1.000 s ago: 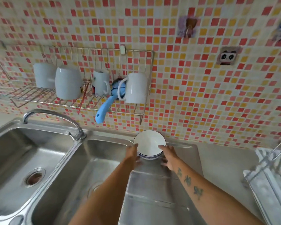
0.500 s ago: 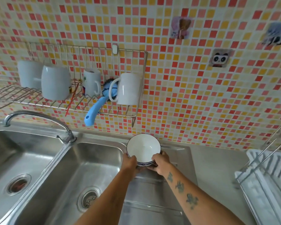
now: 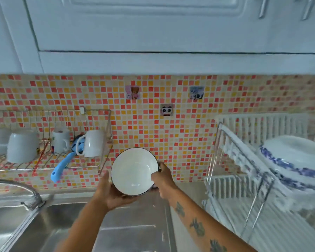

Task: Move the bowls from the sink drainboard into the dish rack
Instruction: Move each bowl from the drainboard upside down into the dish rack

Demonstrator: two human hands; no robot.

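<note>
A white bowl (image 3: 134,170) with a dark rim is held up in the air above the steel drainboard (image 3: 131,231), its inside tilted toward me. My left hand (image 3: 111,192) cups it from below and from the left. My right hand (image 3: 162,179) grips its right rim. The white dish rack (image 3: 244,180) with a chrome frame stands to the right on the counter. Blue-patterned white plates (image 3: 295,160) lie in its upper tier.
A wire wall shelf (image 3: 49,160) at the left holds white mugs (image 3: 92,143) and a blue-handled brush (image 3: 62,166). The faucet (image 3: 20,190) and sink basin (image 3: 35,230) lie at lower left. White cabinets (image 3: 153,33) hang overhead.
Both hands have lifted the bowl off the drainboard and carried it up and to the right. My view has swung up and right, so the dish rack and cabinets now show.
</note>
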